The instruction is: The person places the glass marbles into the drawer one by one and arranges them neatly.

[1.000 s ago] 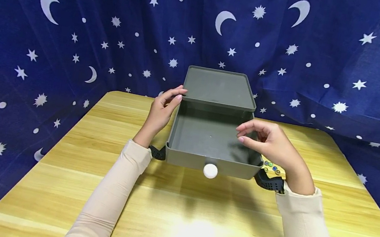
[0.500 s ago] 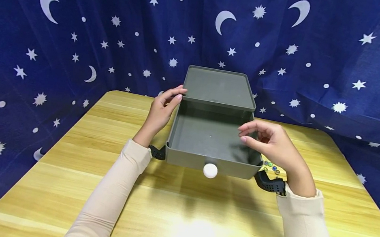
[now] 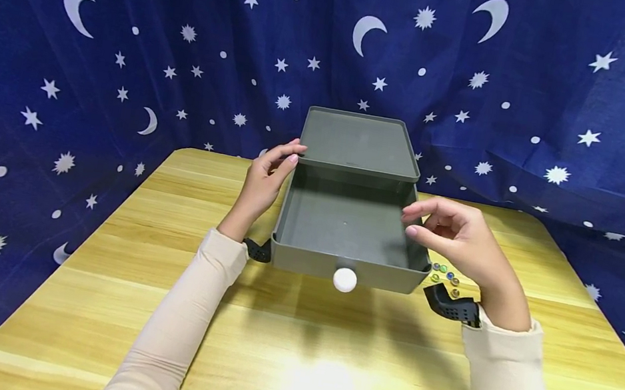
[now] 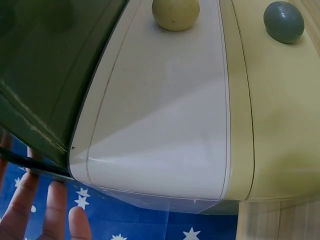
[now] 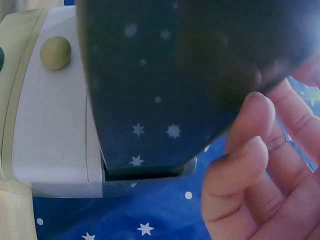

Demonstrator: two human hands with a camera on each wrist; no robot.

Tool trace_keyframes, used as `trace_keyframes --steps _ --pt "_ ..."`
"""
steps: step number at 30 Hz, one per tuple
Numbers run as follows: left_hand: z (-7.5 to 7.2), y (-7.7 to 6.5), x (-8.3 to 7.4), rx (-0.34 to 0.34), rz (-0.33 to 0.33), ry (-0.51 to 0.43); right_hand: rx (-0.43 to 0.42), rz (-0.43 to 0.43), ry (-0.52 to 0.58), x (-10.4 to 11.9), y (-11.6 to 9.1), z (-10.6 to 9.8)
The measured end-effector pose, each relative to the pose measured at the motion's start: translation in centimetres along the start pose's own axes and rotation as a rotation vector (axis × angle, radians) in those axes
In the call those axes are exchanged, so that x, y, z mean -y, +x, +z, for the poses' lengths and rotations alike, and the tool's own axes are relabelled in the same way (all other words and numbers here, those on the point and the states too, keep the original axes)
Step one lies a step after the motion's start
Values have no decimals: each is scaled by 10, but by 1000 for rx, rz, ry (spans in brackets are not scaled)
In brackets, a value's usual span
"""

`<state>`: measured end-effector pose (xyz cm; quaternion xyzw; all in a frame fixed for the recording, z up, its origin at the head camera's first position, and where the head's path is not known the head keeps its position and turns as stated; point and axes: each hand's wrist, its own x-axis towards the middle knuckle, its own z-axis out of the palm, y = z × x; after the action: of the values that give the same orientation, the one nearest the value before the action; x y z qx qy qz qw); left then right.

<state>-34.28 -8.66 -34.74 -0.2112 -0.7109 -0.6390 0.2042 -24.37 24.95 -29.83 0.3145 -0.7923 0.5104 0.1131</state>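
A grey drawer with a white round knob stands pulled out of a small drawer cabinet. My left hand touches the left front corner of the cabinet's top, its fingertips on the rim. Over the drawer's right wall hovers my right hand, fingers loosely bent, thumb and forefinger apart with nothing seen between them. Several glass marbles lie on the table right of the drawer. Lower down, the left wrist view shows a white drawer front and a yellow one, each with a round knob.
The cabinet stands on a light wooden table. Behind it hangs a dark blue curtain with white moons and stars. A black wrist mount on the right arm is close to the marbles.
My right hand has moved a little to the right, away from the drawer's middle, and more of the marbles shows. My left hand has stayed on the cabinet's corner.
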Motion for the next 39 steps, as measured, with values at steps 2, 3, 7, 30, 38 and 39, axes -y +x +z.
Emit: trace_keyframes --steps 2,3,7,30,38,39 --pt "0 0 0 0 -1 1 0 -7 28 0 -1 -2" --pt "0 0 0 -1 -2 1 -2 -10 39 0 -2 -3" --pt "0 -1 0 -1 4 4 -15 -23 80 -1 -4 -8" --pt "0 0 2 -2 5 13 -105 93 152 -18 -15 -43" --pt "-1 0 2 3 4 10 -121 154 147 -38 -17 -50" --pt "-1 0 2 3 4 10 -122 161 144 -40 -17 -51"
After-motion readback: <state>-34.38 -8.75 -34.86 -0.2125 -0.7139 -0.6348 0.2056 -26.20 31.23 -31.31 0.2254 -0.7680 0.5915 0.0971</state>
